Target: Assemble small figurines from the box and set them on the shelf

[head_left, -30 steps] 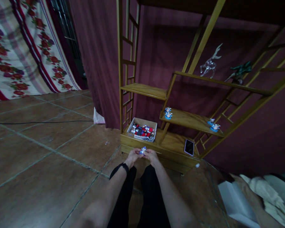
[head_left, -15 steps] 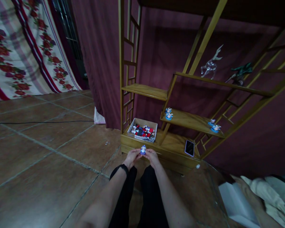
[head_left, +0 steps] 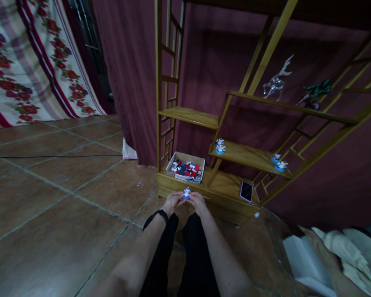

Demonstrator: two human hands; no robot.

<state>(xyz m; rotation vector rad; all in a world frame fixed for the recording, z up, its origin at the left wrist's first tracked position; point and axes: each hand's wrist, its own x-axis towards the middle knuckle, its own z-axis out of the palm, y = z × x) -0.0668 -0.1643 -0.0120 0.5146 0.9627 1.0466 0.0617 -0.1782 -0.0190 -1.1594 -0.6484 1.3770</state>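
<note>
A small purple-and-white figurine (head_left: 186,193) is held upright between my two hands, in front of the shelf's lower drawers. My left hand (head_left: 173,201) pinches it from the left, and a dark band circles that wrist. From the other side my right hand (head_left: 198,201) grips it with closed fingers. Just beyond the hands, an open cardboard box (head_left: 189,177) full of red, black and white figurines sits on the bottom shelf. Small blue-based figurines (head_left: 220,149) stand at the left end of the middle shelf, and similar ones (head_left: 280,166) at its right end.
The wooden display shelf (head_left: 244,156) fills the right half. A phone or tablet (head_left: 246,191) lies on its bottom board. Higher up stand a clear deer-like ornament (head_left: 275,86) and a dark green one (head_left: 315,94). A white box (head_left: 307,262) is at lower right; a black cable (head_left: 55,156) crosses the floor.
The view has shifted very slightly. Both hands keep hold of the figurine in nearly the same spot; the figurine appears slightly turned.
</note>
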